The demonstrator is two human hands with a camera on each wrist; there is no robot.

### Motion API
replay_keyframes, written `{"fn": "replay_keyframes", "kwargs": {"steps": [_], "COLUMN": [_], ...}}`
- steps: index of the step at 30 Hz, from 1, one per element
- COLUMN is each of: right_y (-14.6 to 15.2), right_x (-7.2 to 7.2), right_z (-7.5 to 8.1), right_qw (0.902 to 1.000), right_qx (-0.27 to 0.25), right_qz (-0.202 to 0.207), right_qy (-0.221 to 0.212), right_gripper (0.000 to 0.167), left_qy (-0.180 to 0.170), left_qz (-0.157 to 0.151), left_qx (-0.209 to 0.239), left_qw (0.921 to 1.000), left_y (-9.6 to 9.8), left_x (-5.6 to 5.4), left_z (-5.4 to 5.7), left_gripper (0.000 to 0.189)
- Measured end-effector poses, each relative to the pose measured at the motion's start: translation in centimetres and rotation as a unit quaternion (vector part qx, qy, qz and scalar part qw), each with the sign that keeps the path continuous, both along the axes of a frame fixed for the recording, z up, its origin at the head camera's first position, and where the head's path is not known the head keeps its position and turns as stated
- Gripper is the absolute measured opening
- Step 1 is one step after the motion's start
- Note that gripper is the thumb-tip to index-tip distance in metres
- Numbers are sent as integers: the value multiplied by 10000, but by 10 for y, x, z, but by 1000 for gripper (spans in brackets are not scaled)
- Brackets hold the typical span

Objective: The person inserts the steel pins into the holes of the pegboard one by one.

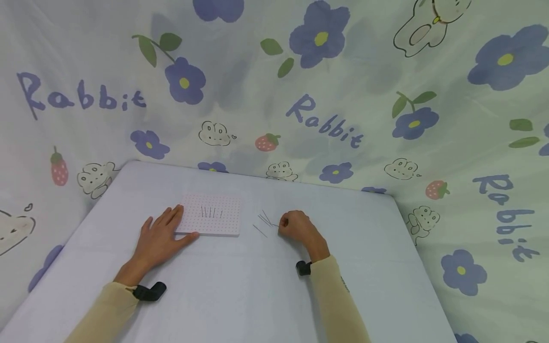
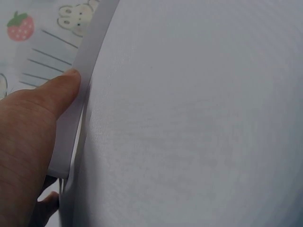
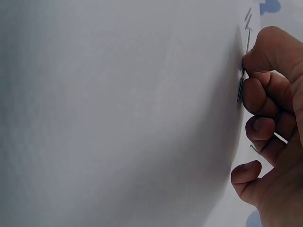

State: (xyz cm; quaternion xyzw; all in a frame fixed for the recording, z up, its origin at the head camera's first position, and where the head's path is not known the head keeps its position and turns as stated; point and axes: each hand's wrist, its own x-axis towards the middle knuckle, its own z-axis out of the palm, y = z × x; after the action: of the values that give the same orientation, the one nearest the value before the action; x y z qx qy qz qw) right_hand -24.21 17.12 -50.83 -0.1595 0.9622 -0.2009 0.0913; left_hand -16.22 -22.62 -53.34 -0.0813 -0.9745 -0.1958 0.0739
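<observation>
My left hand (image 1: 160,238) lies spread at the left side of a white dotted board (image 1: 231,226). Its thumb (image 2: 66,90) rests on the near edge, and the other fingers touch the left side. Several thin dark metal pins (image 1: 208,212) form a row on the board, with a shorter-looking one (image 1: 221,214) a little apart on the right. To the right of the board, my right hand (image 1: 299,226) is low over the table, pinching a thin metal pin (image 3: 248,42) between thumb and forefinger. Its other fingers are curled.
Several loose pins (image 1: 265,219) lie in a small crossed group between the board and my right hand; a single pin (image 1: 259,231) lies nearer me. A white cloth covers the table (image 1: 214,295). Behind it hangs a printed curtain (image 1: 240,95).
</observation>
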Motion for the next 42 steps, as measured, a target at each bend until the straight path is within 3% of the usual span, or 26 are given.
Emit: {"fn": "replay_keyframes", "kwargs": {"steps": [7,14,31,42], "right_y": [0,-8,-60,-85], "right_x": [0,0,-11,-14], "right_z": [-1,7,26,19], "right_qw": [9994,9967,9901,9846], "right_qx": [-300,-769,-1280,-1585], "right_qz": [141,248,569,739], "right_qy": [23,63,-26,69], "right_gripper": [8,8,7,7], "left_qy": [25,-47,27,-14], "left_qz": [12,35,-2,53], "left_qx": [-7,3,-28,-15], "left_qw": [10000,10000,10000,10000], "left_y": [0,0,-1,0], "left_x": [0,0,-1,0], "left_z": [-1,0,-3,-1], "left_gripper": [101,102,102,101]}}
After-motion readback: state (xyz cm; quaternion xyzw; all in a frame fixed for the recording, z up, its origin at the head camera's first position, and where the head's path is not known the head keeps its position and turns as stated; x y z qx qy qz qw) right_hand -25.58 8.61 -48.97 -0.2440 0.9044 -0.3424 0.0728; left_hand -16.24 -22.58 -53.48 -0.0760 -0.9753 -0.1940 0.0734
